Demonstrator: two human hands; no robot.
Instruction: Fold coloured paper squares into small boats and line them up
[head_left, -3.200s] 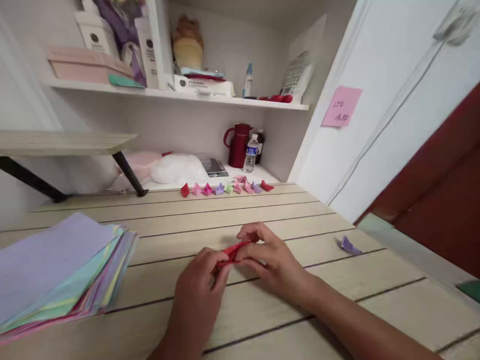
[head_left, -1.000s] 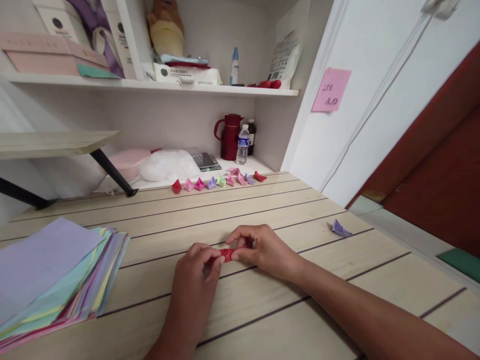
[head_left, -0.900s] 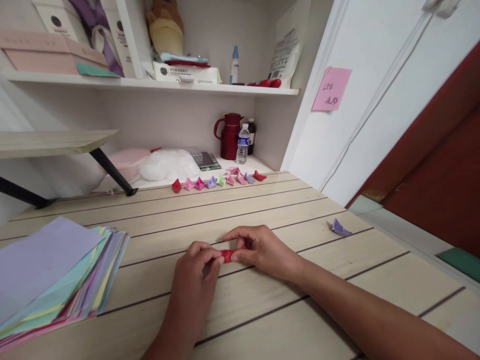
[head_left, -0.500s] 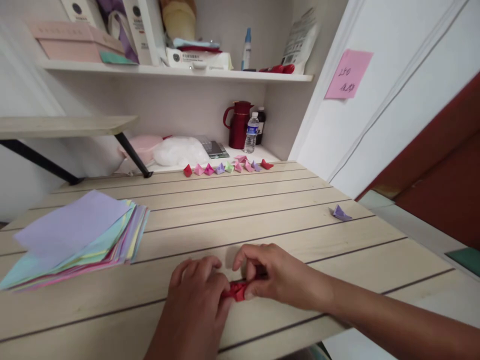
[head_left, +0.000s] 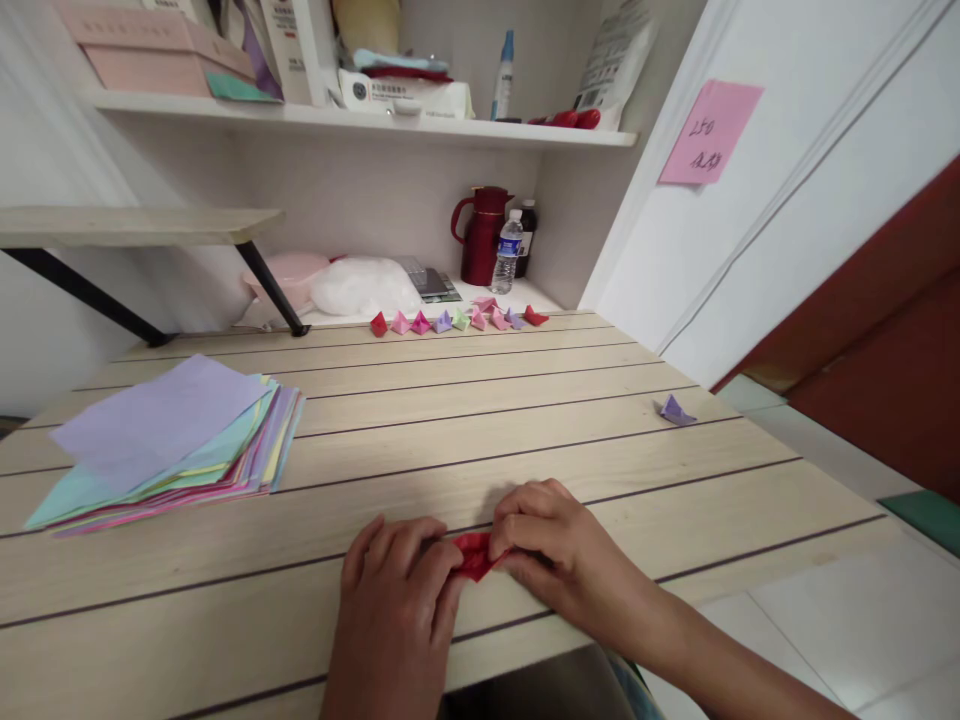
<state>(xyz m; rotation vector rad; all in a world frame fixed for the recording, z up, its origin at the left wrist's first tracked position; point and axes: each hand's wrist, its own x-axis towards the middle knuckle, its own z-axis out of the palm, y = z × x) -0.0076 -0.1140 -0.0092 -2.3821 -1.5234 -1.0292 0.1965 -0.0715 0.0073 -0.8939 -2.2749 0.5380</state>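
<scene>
A small red folded paper (head_left: 475, 556) is held just over the wooden table (head_left: 390, 480), close to its front edge. My left hand (head_left: 401, 590) pinches its left end between thumb and forefinger. At the other end, my right hand (head_left: 544, 540) grips it with thumb and curled fingers. The paper's middle shows between the hands, with creases and a point toward me; both ends are hidden by fingers. Away to the right sits a purple folded paper boat (head_left: 677, 410).
Left on the table lies a stack of coloured paper (head_left: 172, 430). Small folded paper boats (head_left: 442, 321) line the back edge. Behind them stand a red thermos jug (head_left: 484, 235) and a water bottle (head_left: 508, 252). A raised shelf (head_left: 142, 226) on black legs juts in at left.
My right-hand fingers, raised and spread half a second ago, have closed down on the red paper's right end. More of its middle shows now. The camera view has tilted slightly down.
</scene>
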